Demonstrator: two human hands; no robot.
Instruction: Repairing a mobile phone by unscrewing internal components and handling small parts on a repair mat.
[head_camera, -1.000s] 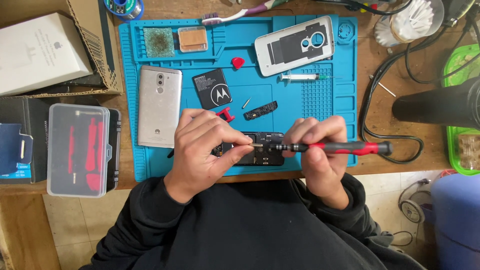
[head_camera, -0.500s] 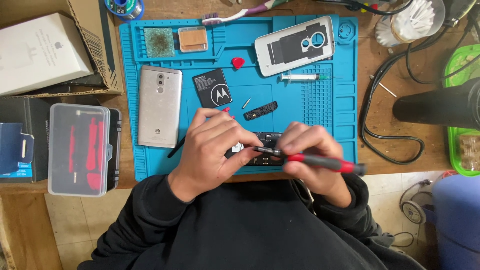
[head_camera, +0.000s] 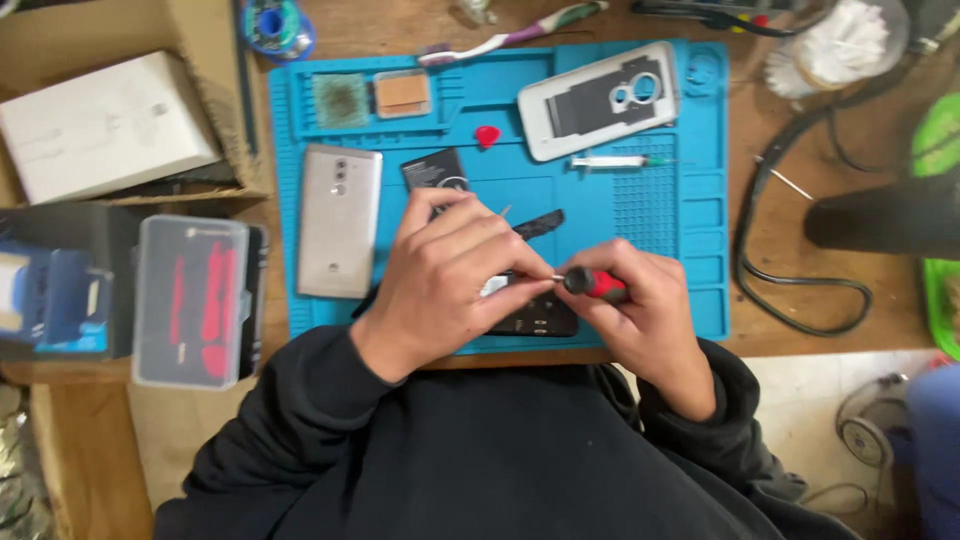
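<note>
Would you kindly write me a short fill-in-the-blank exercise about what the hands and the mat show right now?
1. The right hand grips a screwdriver whose handle is ____ and black.
2. The left hand steadies a dark phone lying on a ____ work mat.
3. The gold phone lies to the ____ of the left hand in the picture.
4. Near the mat's top edge, the white phone cover lies just above a ____.

Missing words: red; blue; left; syringe
</note>
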